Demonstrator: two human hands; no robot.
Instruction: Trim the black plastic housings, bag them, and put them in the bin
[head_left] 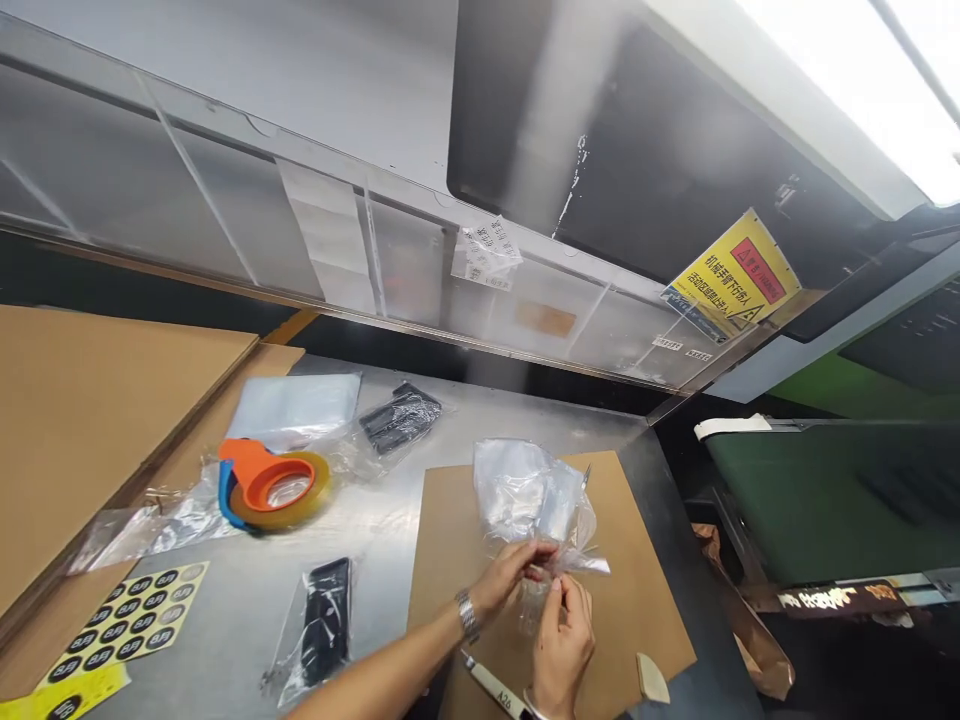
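Note:
Over a brown cardboard sheet (442, 560), my left hand (516, 577), with a metal watch band at its wrist, pinches a clear plastic bag (574, 560). Just below and to the right, my right hand (564, 640) is closed with thumb and finger on the same thin plastic. What lies inside the bag between my fingers is too small to make out. Beyond my hands a heap of clear plastic bags (510, 485) rests on the cardboard. A pen-like tool marked A26 (495, 688) lies beneath my wrists, and a small beige wedge-shaped piece (652, 680) sits at the right.
An orange and blue tape dispenser (262, 480) stands left on the metal table (382, 530). Black bagged parts (326, 620) (400, 418), a stack of plastic bags (296, 405) and a sheet of round stickers (124, 620) lie around it. A green conveyor belt (840, 500) runs at right.

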